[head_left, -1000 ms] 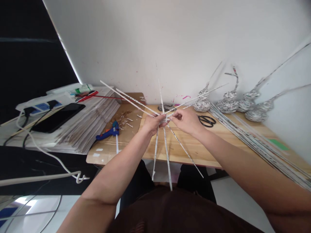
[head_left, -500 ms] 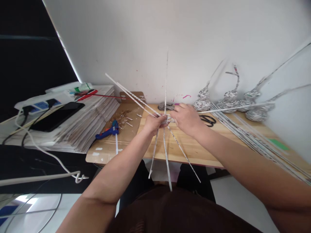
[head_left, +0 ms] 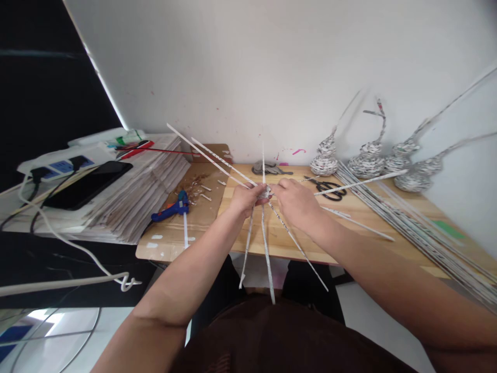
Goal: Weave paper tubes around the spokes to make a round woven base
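Observation:
Rolled newspaper tubes (head_left: 266,248) fan out like spokes from a small woven centre (head_left: 264,192) above the front of the table. My left hand (head_left: 247,200) is closed on this centre, thumb on top. Closed at its right edge is my right hand (head_left: 298,203), its fingers around a paper tube (head_left: 361,184) that sticks out to the right past the knuckles. The fingertips hide part of the weave. Black scissors (head_left: 330,189) lie on the wood just beyond my right hand.
Several woven newspaper pieces (head_left: 367,161) stand along the wall at right, near a bundle of paper tubes (head_left: 404,223). At left are a blue glue gun (head_left: 171,208) on cardboard (head_left: 166,248), a paper stack (head_left: 155,202), a phone (head_left: 87,184) and a power strip (head_left: 64,165).
My right hand has moved slightly down and closer to me. The tube in it has swung, its far end shifting left and lower. More of the scissors and some loose tubes now show.

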{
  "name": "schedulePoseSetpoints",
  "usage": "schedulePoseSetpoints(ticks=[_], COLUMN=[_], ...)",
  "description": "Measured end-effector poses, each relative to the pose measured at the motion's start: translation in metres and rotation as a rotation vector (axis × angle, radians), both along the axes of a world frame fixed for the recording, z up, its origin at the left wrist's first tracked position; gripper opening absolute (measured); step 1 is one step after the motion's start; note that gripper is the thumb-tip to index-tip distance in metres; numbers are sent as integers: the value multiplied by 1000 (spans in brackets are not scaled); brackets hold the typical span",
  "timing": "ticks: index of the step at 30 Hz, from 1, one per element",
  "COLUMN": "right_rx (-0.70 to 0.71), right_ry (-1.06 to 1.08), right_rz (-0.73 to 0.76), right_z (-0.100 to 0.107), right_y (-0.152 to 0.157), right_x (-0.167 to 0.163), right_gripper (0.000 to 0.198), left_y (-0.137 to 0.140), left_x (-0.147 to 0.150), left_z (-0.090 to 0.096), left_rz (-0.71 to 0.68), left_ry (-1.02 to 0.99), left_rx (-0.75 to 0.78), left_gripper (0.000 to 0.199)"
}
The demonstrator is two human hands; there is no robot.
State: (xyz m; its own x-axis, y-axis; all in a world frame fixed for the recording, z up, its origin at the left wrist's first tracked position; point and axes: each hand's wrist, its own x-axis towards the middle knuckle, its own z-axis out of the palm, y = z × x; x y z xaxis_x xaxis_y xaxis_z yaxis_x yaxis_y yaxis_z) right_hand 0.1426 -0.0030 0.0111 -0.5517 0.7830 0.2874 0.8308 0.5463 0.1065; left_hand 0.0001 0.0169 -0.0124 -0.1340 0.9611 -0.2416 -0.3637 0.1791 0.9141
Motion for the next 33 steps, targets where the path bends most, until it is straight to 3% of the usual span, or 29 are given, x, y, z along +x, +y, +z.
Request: schedulePoseSetpoints(ticks=[11, 17, 20, 28, 33], right_rx=[44, -37, -75, -74, -204], right_ry=[-34, 334, 385, 182, 362], right_rz=[133, 99, 64, 16, -6], right_z=[-19, -30, -24, 15, 14], right_y=[-7, -1, 2, 18, 35], right_x=[8, 12, 12, 10, 0], right_gripper=[44, 40, 38, 28, 20], left_y=[2, -2, -3, 0, 0], left_x=[-4, -4, -3, 0, 2], left_z=[-1, 0, -2, -9, -10], left_rz=[53, 1, -13, -58, -79], left_ry=[-60, -47, -42, -5, 21], left_rx=[-63, -7, 22, 36, 80], left_gripper=[15, 7, 9, 11, 14])
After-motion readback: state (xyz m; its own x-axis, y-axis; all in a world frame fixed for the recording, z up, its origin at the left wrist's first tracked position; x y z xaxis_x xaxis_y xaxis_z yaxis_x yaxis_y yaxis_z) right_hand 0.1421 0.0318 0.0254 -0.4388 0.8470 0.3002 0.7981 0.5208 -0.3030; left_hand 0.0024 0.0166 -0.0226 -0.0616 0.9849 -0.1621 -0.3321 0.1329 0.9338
